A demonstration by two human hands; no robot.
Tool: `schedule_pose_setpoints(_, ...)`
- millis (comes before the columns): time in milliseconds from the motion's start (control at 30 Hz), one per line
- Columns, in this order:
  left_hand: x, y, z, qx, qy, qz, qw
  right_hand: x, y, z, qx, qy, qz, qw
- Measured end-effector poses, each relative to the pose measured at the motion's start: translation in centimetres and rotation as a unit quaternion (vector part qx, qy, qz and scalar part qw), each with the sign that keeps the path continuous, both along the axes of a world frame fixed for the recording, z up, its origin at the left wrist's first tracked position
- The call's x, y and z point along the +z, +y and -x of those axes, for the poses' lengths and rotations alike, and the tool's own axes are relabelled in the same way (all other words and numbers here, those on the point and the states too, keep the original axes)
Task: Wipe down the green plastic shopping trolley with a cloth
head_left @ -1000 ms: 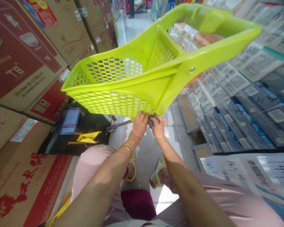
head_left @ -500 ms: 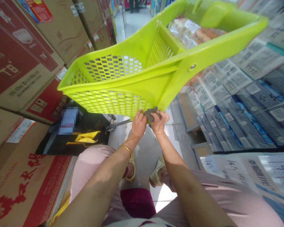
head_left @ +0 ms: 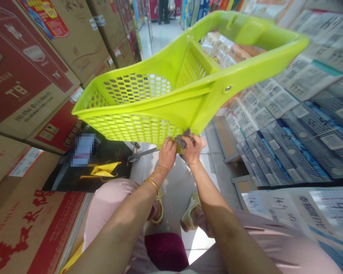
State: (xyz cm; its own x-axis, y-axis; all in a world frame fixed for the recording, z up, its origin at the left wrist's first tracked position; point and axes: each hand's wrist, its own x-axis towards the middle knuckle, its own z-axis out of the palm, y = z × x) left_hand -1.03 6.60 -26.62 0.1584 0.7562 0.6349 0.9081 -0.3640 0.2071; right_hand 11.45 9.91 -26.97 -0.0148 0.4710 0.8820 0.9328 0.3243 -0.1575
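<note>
At the far left, stacked cartons [head_left: 65,45] line the aisle. A black box [head_left: 116,148] lies low beside them, with a yellow ribbon [head_left: 105,169] on top.

To the right of the black box, the green trolley basket [head_left: 185,101] spans the centre, above the tiled floor [head_left: 174,186]. Its narrow front end points left; its handle [head_left: 270,62] rises to the upper right. A grey castor [head_left: 134,156] shows below the basket.

The left arm extends forward from the lower left, wearing a gold bangle [head_left: 152,183] at the wrist. The left hand [head_left: 168,153] is back upward, fingers together and bent at the basket's lower edge; the fingertips are partly hidden, so it cannot be told whether they grip the edge or only rest on it.

Just to its right, a crumpled grey wad [head_left: 183,141] is set against the basket's lower rear corner. The right hand [head_left: 193,150] is closed around the wad, fingers curled and pressing it to the plastic. The right arm angles inward from the lower right, its forearm nearly straight.

At the far right, packaged goods [head_left: 274,148] fill a sloping display.
</note>
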Motion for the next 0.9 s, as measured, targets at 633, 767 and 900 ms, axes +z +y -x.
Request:
schedule_pose_setpoints(633, 0.1, 0.0, -0.2, 0.011, 0.005, -0.005, 1.000, -3.4, -1.3, 0.3, 0.062, 0.031, 0.038, 0.997)
schedule_pose_setpoints(767, 0.1, 0.0, -0.2, 0.006, -0.006, -0.005, 1.000, -2.5, -1.1, 0.4, 0.046, 0.019, 0.044, 0.998)
schedule_pose_setpoints(900, 0.3, 0.0, -0.2, 0.010, 0.002, -0.029, 1.000, 1.7, -0.1, 0.5, 0.017, 0.011, -0.025, 0.999)
